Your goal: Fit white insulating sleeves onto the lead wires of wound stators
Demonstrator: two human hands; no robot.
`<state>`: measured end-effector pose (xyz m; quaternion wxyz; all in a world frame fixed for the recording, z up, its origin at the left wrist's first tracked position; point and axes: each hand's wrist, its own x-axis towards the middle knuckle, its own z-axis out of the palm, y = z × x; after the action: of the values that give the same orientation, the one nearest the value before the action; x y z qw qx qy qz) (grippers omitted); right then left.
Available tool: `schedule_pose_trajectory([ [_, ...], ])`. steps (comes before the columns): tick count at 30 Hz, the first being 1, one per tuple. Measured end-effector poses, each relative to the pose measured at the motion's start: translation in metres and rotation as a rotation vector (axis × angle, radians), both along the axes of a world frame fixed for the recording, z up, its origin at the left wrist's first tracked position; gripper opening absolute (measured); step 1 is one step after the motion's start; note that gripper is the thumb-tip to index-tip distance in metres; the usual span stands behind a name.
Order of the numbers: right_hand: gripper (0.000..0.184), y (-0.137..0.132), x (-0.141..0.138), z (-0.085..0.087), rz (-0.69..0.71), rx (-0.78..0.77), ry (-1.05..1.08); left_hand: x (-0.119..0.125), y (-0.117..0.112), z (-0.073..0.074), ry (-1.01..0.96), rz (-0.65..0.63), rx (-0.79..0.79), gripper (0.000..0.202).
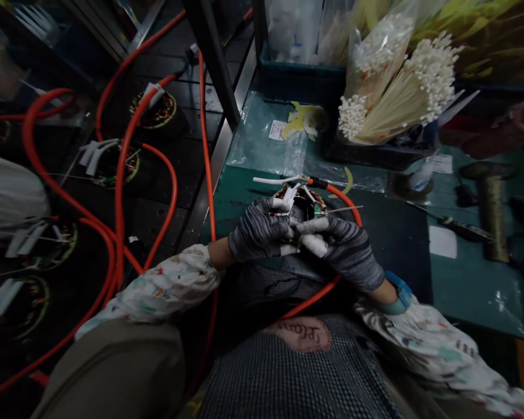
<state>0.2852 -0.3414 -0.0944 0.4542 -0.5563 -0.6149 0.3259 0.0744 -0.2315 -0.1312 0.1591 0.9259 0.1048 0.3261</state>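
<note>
A ring-shaped motor stator (304, 205) with copper windings sits at the table's near edge, partly covered by my hands. White sleeves (290, 195) stick up from its left side. A thick orange cable (348, 202) with black wrapping and a white-sleeved end lies across its far rim. My left hand (264, 228), in a grey striped glove with white fingertips, is closed on the stator's near left side. My right hand (344, 244), gloved alike, has its fingers pinched together at the near right rim; what they pinch is hidden. A thin pale strand (347, 209) juts out rightward above it.
Behind stands a dark bin (375, 156) with bundled white-tipped ties. Yellow cut pieces (303, 121) lie on plastic film. A hammer (492, 209) and a thin pointed tool (463, 227) lie right. Several more stators (113, 166) and orange cables are at left, beside a metal post (213, 64).
</note>
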Motion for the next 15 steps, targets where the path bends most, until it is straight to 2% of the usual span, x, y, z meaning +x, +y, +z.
schedule_pose_trajectory([
  [3,0.010,-0.0059,0.0007,-0.0026,0.035,0.061,0.013,-0.0007,0.0011,-0.0018,0.089,-0.015,-0.008,0.025],
  [8,0.010,-0.0048,-0.0028,0.0002,-0.122,-0.015,0.031,-0.0022,0.0011,-0.0007,0.049,-0.005,-0.032,0.021],
  [15,0.012,-0.0003,-0.0015,-0.0026,-0.063,0.029,-0.043,-0.0030,0.0006,-0.0050,0.082,0.013,-0.070,0.027],
])
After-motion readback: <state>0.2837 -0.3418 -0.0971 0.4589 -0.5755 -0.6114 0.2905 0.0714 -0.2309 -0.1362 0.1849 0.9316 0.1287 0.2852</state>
